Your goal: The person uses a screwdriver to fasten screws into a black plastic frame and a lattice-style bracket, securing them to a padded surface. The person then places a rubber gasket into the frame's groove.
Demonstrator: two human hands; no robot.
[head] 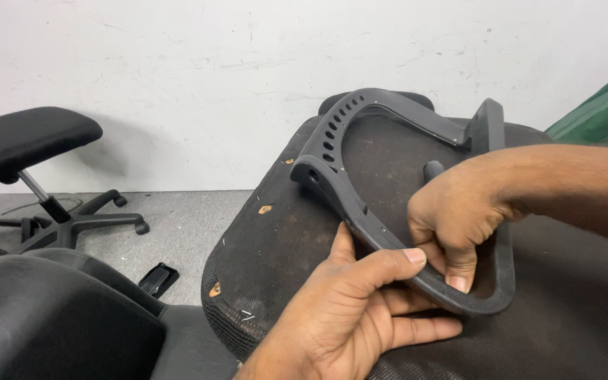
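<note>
A grey plastic chair armrest loop (360,127) with a row of holes lies against the underside of a black fabric chair seat (276,246). My left hand (353,309) grips the armrest's lower bar, thumb over the top. My right hand (459,218) comes in from the right and is closed around something inside the loop, likely a tool handle, whose dark tip (434,169) pokes up above the fist. The fingers hide what it meets.
A black office chair with a wheeled base (72,225) stands at the left by the white wall. Another black seat cushion (58,317) fills the lower left. A small black plastic part (157,279) lies on the grey floor. Green fabric (599,112) shows at the right edge.
</note>
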